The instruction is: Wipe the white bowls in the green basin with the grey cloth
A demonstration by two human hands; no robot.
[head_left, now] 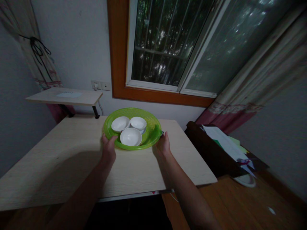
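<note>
A round green tray (153,127) is held just over the far part of a pale wooden table (59,159). Three white bowls sit in it: one at the back left (120,123), one at the back right (138,123), one at the front (130,136). My left hand (108,147) grips the tray's left rim, thumb over the edge. My right hand (163,144) grips the right rim. Both arms reach forward across the table.
A small raised side table (64,96) stands at the back left under wall sockets (100,85). A barred window (168,44) lies ahead, curtains on both sides. To the right, a dark piece of furniture (211,150) carries papers (227,143) over a wooden floor.
</note>
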